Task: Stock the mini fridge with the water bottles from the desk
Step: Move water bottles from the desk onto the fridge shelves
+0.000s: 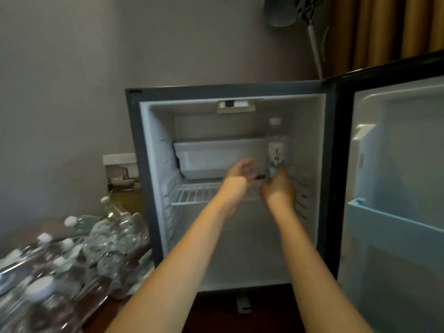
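Mini fridge: stands on the tabletop against a grey wall, door swung fully open to the right. The interior is lit and pale.

Wire shelf: fitted at mid height. A white plastic tray sits above it at the far side.

Water bottle: upright on the wire shelf in the far right corner of the fridge, just right of the tray, white cap uppermost, label facing the camera.

Right hand: reached into the fridge, back of the hand toward the camera, gripping the lower part of the water bottle, thumb lying up against its label.

Left hand: inside the fridge, just left of the right hand and in front of the tray. Fingers are loose and extended, blurred, holding nothing and apart from the bottle.

Remaining stock: a heap of shrink-wrapped bottles with white caps lies on the tabletop at near left, touching the fridge's left side.

Background: a grey lamp and a brown curtain at far right.
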